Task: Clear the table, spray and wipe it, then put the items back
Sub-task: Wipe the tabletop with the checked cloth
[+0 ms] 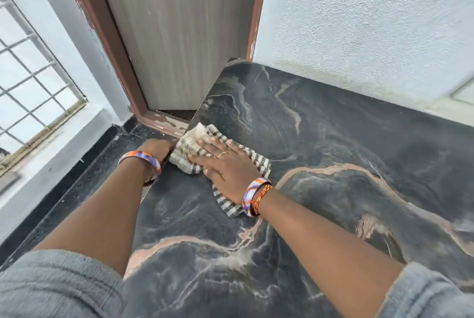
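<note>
A dark marble-patterned table (333,153) with pinkish veins fills the middle and right of the head view. A striped grey-and-white cloth (187,148) lies at the table's left edge. My right hand (225,166) lies flat on the cloth, fingers spread, pressing it to the surface. My left hand (156,149) is cupped against the table's left edge beside the cloth, its fingers hidden behind the edge. Both wrists carry orange-and-purple bangles.
A grey door (179,35) in a brown frame (107,43) stands just beyond the table's far left corner. A white textured wall (372,30) runs along the table's far side. A barred window (33,92) is at the left, above a dark floor (77,189).
</note>
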